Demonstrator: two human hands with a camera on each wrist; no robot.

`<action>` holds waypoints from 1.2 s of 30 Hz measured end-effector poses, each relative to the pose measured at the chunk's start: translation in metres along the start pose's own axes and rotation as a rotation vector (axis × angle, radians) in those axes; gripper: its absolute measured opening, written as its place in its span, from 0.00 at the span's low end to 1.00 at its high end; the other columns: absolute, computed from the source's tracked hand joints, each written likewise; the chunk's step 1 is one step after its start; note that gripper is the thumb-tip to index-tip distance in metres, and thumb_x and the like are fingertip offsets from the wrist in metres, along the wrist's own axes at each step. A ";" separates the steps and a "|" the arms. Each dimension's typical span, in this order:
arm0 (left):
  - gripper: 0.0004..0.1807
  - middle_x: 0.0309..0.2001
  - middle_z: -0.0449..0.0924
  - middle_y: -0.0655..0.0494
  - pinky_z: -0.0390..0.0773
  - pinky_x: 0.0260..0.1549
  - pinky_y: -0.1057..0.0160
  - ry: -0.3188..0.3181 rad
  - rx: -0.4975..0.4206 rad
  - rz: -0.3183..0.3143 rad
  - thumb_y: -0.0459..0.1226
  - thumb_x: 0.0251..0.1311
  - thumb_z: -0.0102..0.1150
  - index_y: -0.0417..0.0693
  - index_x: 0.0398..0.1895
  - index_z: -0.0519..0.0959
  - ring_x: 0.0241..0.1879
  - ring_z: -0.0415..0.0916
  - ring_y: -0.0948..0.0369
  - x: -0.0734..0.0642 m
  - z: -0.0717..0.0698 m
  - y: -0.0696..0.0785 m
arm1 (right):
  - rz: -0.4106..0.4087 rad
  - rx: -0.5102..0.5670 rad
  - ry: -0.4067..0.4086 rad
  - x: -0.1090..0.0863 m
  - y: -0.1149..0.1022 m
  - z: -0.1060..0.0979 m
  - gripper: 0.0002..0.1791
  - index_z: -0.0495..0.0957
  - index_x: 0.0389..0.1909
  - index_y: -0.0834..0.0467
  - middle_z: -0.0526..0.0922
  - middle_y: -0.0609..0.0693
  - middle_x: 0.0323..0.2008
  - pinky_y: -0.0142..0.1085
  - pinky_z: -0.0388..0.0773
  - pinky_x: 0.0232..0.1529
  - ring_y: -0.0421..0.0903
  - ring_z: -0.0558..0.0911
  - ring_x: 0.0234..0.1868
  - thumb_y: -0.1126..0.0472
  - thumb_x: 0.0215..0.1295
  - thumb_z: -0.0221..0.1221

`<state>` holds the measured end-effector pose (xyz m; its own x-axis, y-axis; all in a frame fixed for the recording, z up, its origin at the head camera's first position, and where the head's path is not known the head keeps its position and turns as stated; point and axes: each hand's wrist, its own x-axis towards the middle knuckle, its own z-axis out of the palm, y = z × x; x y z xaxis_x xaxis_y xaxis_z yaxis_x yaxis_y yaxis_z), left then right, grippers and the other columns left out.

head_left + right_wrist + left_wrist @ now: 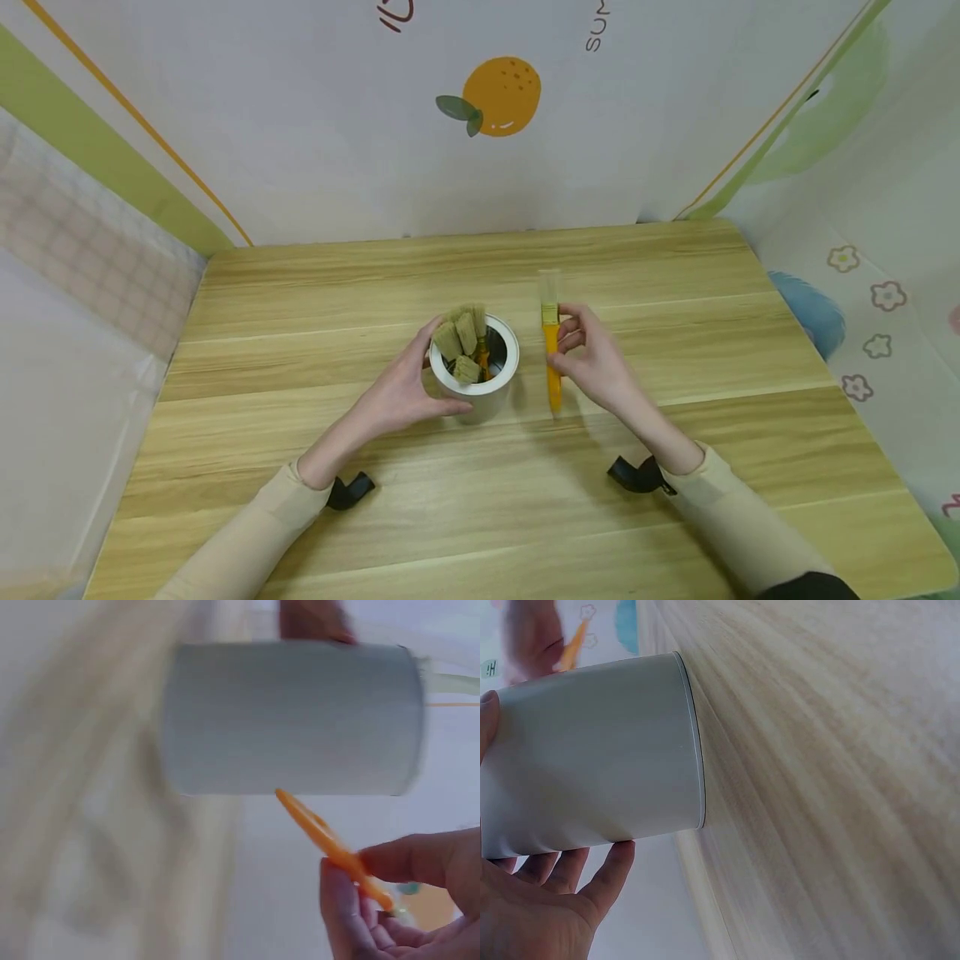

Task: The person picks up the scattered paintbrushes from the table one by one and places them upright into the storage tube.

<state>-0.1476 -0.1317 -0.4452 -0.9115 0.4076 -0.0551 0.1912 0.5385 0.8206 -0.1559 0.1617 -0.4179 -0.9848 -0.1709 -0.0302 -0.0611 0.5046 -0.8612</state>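
Note:
A pale grey can (pixel 487 406) with a white rim stands on the table, its mouth facing up in the head view. Several bristle paintbrushes (pixel 465 333) lean inside it, bristles upward, their handles mostly hidden by the can. My left hand (pixel 401 387) grips the can from the left, thumb on the near side and fingers round the far side. Just right of the can, my right hand (pixel 592 358) pinches another paintbrush (pixel 552 354) by its orange handle. That brush's bristles point away from me, and its handle (pixel 319 836) slants toward the can wall in the right wrist view.
The wood-grain table (pixel 300 300) extends round the can on all sides. Behind it rises a white printed backdrop (pixel 337 150) with an orange fruit picture, and patterned sheets hang at left and right. Black straps (pixel 351 490) sit at both wrists.

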 end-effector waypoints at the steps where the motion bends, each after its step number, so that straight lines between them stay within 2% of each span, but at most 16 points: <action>1: 0.71 0.81 0.53 0.40 0.73 0.68 0.36 0.000 0.001 0.001 0.51 0.42 0.84 0.55 0.84 0.44 0.70 0.69 0.36 0.000 0.000 0.000 | -0.024 0.035 0.019 0.002 -0.006 -0.003 0.34 0.63 0.70 0.66 0.76 0.62 0.48 0.29 0.85 0.35 0.51 0.81 0.44 0.75 0.63 0.61; 6: 0.71 0.80 0.54 0.40 0.72 0.68 0.36 0.003 -0.001 0.011 0.51 0.42 0.84 0.54 0.84 0.44 0.71 0.69 0.37 0.000 0.000 -0.002 | -0.144 0.193 0.099 0.008 -0.041 -0.014 0.29 0.64 0.67 0.67 0.75 0.58 0.49 0.26 0.85 0.35 0.44 0.79 0.43 0.75 0.66 0.59; 10: 0.72 0.80 0.56 0.41 0.72 0.69 0.35 0.008 -0.003 0.019 0.52 0.41 0.84 0.54 0.84 0.44 0.71 0.70 0.38 0.000 0.000 -0.003 | -0.253 0.298 0.144 0.012 -0.066 -0.014 0.25 0.65 0.64 0.68 0.75 0.54 0.47 0.28 0.86 0.34 0.42 0.79 0.41 0.77 0.67 0.58; 15: 0.71 0.80 0.57 0.43 0.72 0.69 0.36 0.011 -0.011 0.042 0.53 0.42 0.84 0.55 0.84 0.44 0.72 0.69 0.40 0.001 0.000 -0.004 | -0.377 0.323 0.163 0.016 -0.083 -0.004 0.21 0.65 0.60 0.69 0.77 0.58 0.46 0.31 0.87 0.33 0.43 0.80 0.39 0.76 0.70 0.57; 19: 0.69 0.80 0.58 0.46 0.73 0.69 0.38 0.010 -0.029 0.061 0.52 0.43 0.84 0.57 0.84 0.45 0.72 0.69 0.42 0.001 0.000 -0.005 | -0.455 0.276 0.149 0.018 -0.085 0.005 0.18 0.65 0.58 0.69 0.78 0.62 0.46 0.32 0.88 0.35 0.44 0.81 0.39 0.73 0.72 0.57; 24: 0.68 0.79 0.58 0.48 0.73 0.70 0.40 0.005 -0.048 0.076 0.50 0.44 0.84 0.57 0.84 0.46 0.72 0.68 0.43 0.002 0.001 -0.005 | -0.529 0.110 0.159 0.018 -0.076 0.015 0.15 0.69 0.55 0.67 0.82 0.60 0.44 0.32 0.87 0.37 0.46 0.84 0.40 0.70 0.72 0.59; 30: 0.67 0.79 0.59 0.47 0.75 0.69 0.43 0.013 -0.036 0.094 0.48 0.44 0.84 0.55 0.83 0.48 0.72 0.69 0.44 0.002 0.002 -0.005 | -0.529 -0.047 0.144 0.014 -0.061 0.023 0.14 0.72 0.54 0.64 0.84 0.57 0.46 0.42 0.89 0.44 0.48 0.86 0.45 0.67 0.72 0.61; 36: 0.67 0.78 0.61 0.47 0.75 0.69 0.41 0.015 -0.037 0.095 0.49 0.44 0.84 0.58 0.83 0.48 0.72 0.70 0.43 0.002 0.000 -0.005 | -0.536 -0.147 0.138 0.013 -0.050 0.032 0.12 0.76 0.50 0.61 0.83 0.54 0.46 0.42 0.87 0.51 0.49 0.85 0.48 0.65 0.70 0.64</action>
<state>-0.1499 -0.1334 -0.4497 -0.8954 0.4440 0.0326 0.2638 0.4701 0.8423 -0.1607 0.1068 -0.3918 -0.8212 -0.3285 0.4667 -0.5705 0.4918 -0.6578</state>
